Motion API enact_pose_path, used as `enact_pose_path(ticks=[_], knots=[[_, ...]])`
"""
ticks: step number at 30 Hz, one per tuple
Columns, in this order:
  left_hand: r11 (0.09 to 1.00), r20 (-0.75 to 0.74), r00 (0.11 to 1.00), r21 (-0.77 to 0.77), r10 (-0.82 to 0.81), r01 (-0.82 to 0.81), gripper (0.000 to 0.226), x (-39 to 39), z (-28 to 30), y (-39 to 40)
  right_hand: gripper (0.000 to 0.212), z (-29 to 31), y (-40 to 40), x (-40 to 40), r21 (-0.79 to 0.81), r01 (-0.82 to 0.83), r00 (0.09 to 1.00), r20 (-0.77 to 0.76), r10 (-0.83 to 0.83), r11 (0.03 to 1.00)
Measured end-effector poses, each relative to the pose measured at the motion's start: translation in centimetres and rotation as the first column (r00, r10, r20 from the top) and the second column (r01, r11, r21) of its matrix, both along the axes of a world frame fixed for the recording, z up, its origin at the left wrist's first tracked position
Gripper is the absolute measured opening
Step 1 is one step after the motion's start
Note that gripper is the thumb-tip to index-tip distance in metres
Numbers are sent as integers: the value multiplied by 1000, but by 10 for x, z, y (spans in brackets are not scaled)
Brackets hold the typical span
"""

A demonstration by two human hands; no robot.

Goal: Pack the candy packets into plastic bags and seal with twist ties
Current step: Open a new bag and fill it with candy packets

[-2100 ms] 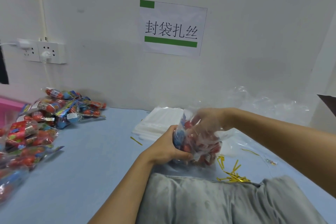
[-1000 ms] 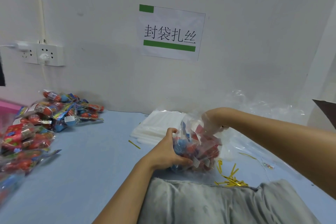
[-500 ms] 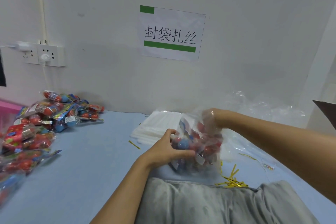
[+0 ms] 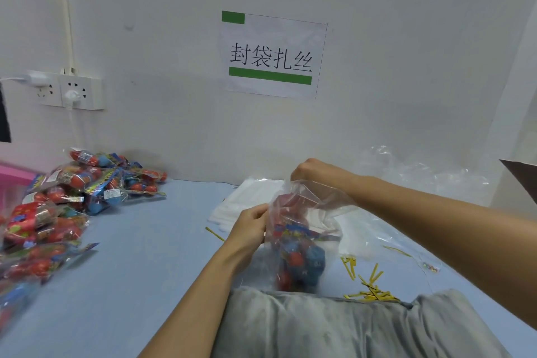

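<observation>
While my left hand (image 4: 252, 225) pinches the crinkly clear plastic bag (image 4: 302, 229) and my right hand (image 4: 309, 169) grips its rim, glossy red-and-blue candy packets (image 4: 299, 259) sag inside, above the blue table (image 4: 139, 247).

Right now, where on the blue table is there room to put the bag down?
The widest bare patch of the blue table lies between the pile of candy packets and the left hand. It is crowded on the other side: twist ties lie scattered near the front edge, and the stack of empty bags sits behind the filled bag.
</observation>
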State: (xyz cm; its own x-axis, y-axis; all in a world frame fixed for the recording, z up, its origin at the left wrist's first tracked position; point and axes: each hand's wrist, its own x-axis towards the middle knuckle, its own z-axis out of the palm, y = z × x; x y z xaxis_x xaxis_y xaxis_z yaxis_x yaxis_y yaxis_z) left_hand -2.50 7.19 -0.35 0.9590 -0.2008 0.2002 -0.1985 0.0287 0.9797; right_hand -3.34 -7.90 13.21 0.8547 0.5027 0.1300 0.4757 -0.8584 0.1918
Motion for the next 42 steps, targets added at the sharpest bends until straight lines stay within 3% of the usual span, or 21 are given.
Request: enact_pose_path(ticks=[5, 10, 13, 17, 21, 24, 29, 33, 39, 42], knots=[[988, 85, 985, 22, 149, -151, 36, -1, 0, 0, 36, -9, 1, 1, -45, 57, 998, -6, -58, 997], [916, 120, 916, 77, 383, -394, 25, 4, -1, -3, 24, -5, 8, 2, -239, 71, 997, 13, -70, 968], [863, 106, 861, 40, 497, -503, 24, 7, 0, 0, 30, -6, 8, 1, -325, 63, 998, 34, -55, 943], [904, 116, 905, 83, 409, -419, 31, 4, 1, -5, 45, -7, 8, 5, -330, 128, 991, 7, -133, 935], [945, 28, 945, -48, 325, -324, 20, 8, 1, -4, 41, -5, 2, 8, -183, 147, 987, -37, -156, 972], [965, 75, 962, -13, 263, -262, 23, 6, -1, -5, 38, -7, -1, 8, -145, 171, 981, -67, -182, 974], [925, 193, 905, -49, 378, -376, 19, 3, 3, -6, 35, -11, 10, 7, -254, 193, 972, -84, -220, 948], [932, 149, 921, -16, 361, -363, 19, 5, 1, -6, 35, -8, 20, 3, -328, 173, 980, -40, -196, 929], [960, 46, 959, -27, 279, -278, 11, 7, -3, -8, 20, -3, 28, -6, -151, 104, 989, -85, -117, 983], [974, 19, 976, -72, 216, -214, 10, 7, -3, -8, 27, -12, 28, -6, -38, 118, 988, -92, -121, 992]])
